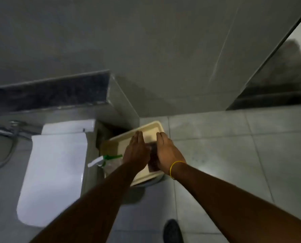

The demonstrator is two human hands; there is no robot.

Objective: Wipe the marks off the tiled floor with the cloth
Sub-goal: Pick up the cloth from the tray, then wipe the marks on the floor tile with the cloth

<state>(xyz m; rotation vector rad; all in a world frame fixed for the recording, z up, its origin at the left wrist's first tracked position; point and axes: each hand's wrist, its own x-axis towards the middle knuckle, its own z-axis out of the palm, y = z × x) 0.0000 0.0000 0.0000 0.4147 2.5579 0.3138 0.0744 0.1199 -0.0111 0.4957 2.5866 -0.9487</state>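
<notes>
A dark cloth point(153, 159) lies on a cream tray point(142, 130) that sits on a low stand beside the toilet. My left hand point(137, 150) is stretched flat over the tray with its fingers straight, touching the cloth's left edge. My right hand point(168, 153), a yellow band on its wrist, lies flat over the cloth's right side; its thumb and palm hide whether it grips the cloth. To the right, the grey tiled floor point(225, 155) shows faint dark speckles point(198, 159).
A white toilet point(56, 169) with its lid down stands at left, a hose beside it. A spray bottle point(104, 161) with a green collar lies at the tray's left edge. My dark shoe point(172, 231) is on the floor. Grey walls close the corner behind.
</notes>
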